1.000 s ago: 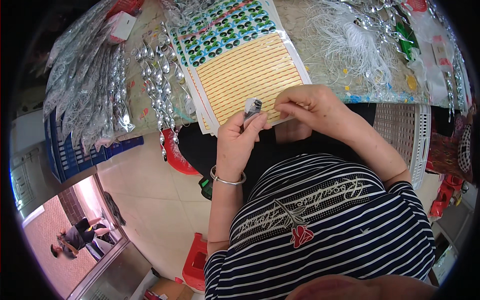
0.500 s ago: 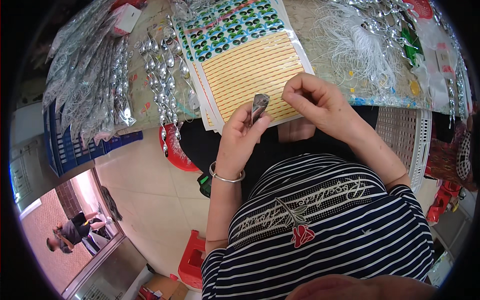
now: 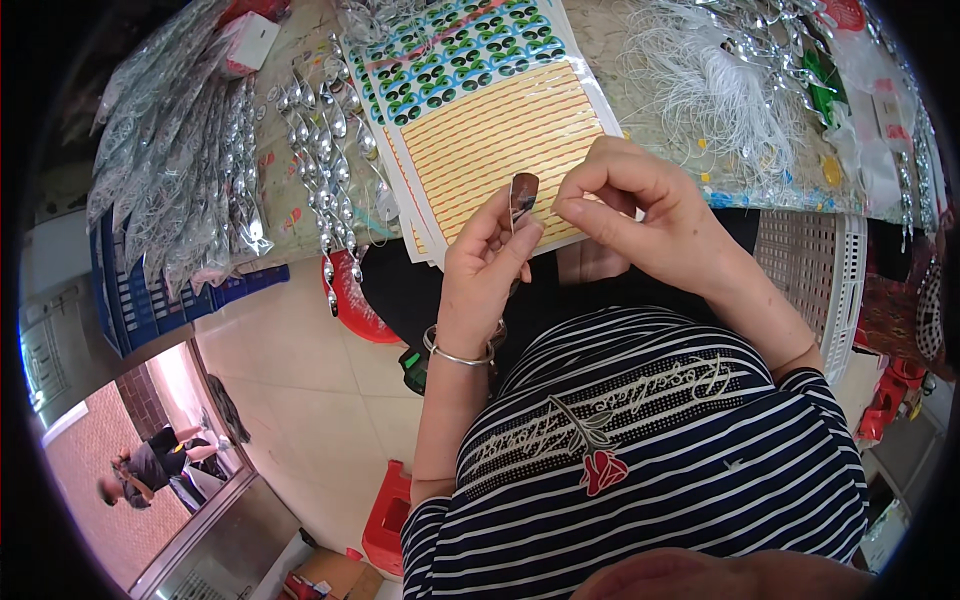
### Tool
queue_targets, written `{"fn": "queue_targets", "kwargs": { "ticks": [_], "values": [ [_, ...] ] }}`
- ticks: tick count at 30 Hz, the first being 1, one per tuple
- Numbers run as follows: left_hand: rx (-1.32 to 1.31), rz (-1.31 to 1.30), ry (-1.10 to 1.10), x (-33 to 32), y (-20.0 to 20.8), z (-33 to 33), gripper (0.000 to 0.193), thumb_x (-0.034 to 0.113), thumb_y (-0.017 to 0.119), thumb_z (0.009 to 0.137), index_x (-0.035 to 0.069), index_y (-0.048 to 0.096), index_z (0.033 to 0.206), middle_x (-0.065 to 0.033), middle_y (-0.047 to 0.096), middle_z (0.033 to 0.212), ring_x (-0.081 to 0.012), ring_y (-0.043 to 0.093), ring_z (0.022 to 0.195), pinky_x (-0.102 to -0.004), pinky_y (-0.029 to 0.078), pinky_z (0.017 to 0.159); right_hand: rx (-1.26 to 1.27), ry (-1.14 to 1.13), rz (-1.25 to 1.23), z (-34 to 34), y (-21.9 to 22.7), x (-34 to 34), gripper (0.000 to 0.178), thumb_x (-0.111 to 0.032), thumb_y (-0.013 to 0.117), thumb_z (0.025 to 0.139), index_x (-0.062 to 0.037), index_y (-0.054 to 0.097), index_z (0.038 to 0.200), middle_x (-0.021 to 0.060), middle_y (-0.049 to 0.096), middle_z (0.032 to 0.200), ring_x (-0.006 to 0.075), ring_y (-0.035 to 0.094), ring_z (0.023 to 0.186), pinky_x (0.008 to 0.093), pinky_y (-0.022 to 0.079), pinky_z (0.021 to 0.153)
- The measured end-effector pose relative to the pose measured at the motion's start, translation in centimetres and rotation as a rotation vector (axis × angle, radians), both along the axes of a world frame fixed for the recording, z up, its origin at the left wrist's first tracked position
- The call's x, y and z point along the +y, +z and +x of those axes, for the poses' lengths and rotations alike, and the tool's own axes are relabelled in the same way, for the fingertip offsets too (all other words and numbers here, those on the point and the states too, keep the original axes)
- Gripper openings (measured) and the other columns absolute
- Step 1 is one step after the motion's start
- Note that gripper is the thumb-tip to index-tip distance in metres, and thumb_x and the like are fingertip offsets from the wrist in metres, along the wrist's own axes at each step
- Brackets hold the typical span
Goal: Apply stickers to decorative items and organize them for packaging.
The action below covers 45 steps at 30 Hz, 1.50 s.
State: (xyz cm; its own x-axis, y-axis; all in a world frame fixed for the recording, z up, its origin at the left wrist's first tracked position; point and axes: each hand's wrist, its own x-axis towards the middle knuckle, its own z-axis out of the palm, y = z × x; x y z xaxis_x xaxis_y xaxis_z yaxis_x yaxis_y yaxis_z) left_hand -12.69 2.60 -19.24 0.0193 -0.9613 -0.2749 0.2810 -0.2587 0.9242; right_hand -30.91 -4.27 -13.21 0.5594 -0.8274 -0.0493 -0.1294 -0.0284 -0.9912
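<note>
My left hand (image 3: 478, 258) is closed round a small shiny metallic strip with a rounded end (image 3: 524, 187), which stands up above the thumb. Just to its right, a small gap away, my right hand (image 3: 645, 205) has thumb and forefinger pinched together; whatever is between them is too small to make out. Both hands are over the lower part of a sticker sheet (image 3: 500, 125), yellow with rows of red dashes. Its upper part carries green, blue and black eye-like shapes (image 3: 470, 45), and more sheets lie beneath it.
Twisted silver strips (image 3: 335, 150) hang over the table edge at left, beside many bagged ones (image 3: 170, 160). White strings (image 3: 725, 95) lie at right. Below are a blue crate (image 3: 135, 300), a white crate (image 3: 815, 265) and a red stool (image 3: 388, 520). A person (image 3: 150, 468) is outside the doorway.
The metallic strip has turned in my left hand, its rounded end now showing brownish. My right hand has shifted slightly left, nearer to it.
</note>
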Motion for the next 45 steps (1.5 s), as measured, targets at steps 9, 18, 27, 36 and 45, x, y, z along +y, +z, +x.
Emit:
{"fn": "queue_targets", "kwargs": {
  "ticks": [9,18,27,36,45],
  "values": [
    [0.008,0.024,0.022,0.3,0.5,-0.4,0.043,0.006,0.063,0.087,0.001,0.050,0.128,0.0012,0.058,0.092,-0.0016,0.049,0.068,-0.0161,0.042,0.052,0.121,-0.138,-0.342,0.1,-3.5,-0.6,0.006,-0.008,0.068,0.081,-0.0043,0.065,0.085,0.0006,0.048,0.075,0.0095,0.042,0.066,0.0233,0.036,0.059],
    [0.002,0.013,0.044,0.5,0.3,-0.5,0.041,0.005,0.062,0.087,-0.001,0.051,0.126,-0.0063,0.064,0.093,-0.0034,0.049,0.063,-0.0182,0.042,0.051,0.110,-0.149,-0.350,0.4,-4.1,-0.3,0.006,-0.008,0.068,0.081,-0.0037,0.065,0.084,0.0013,0.049,0.073,0.0101,0.045,0.065,0.0237,0.037,0.058],
    [0.020,0.030,0.050,0.7,0.2,-0.5,0.040,0.006,0.062,0.087,-0.001,0.051,0.126,-0.0068,0.064,0.094,-0.0038,0.050,0.063,-0.0180,0.043,0.052,0.141,-0.161,-0.343,0.5,-4.5,-0.4,0.007,-0.010,0.068,0.080,-0.0045,0.064,0.082,0.0025,0.049,0.073,0.0116,0.047,0.063,0.0247,0.039,0.056],
    [0.041,0.031,0.038,0.9,0.0,-0.3,0.042,0.005,0.062,0.087,-0.002,0.051,0.126,-0.0084,0.064,0.095,-0.0042,0.051,0.063,-0.0183,0.043,0.053,0.150,-0.164,-0.346,0.6,-5.0,-0.7,0.009,-0.012,0.069,0.078,-0.0058,0.064,0.082,0.0040,0.051,0.074,0.0131,0.049,0.061,0.0257,0.041,0.055],
    [0.024,0.024,0.057,0.9,0.1,-0.2,0.041,0.005,0.062,0.087,-0.001,0.051,0.126,-0.0082,0.064,0.095,-0.0047,0.051,0.063,-0.0187,0.043,0.052,0.156,-0.170,-0.330,0.6,-5.1,-0.5,0.006,-0.008,0.066,0.082,-0.0030,0.064,0.083,0.0005,0.047,0.071,0.0093,0.043,0.063,0.0233,0.037,0.057]
  ]
}}
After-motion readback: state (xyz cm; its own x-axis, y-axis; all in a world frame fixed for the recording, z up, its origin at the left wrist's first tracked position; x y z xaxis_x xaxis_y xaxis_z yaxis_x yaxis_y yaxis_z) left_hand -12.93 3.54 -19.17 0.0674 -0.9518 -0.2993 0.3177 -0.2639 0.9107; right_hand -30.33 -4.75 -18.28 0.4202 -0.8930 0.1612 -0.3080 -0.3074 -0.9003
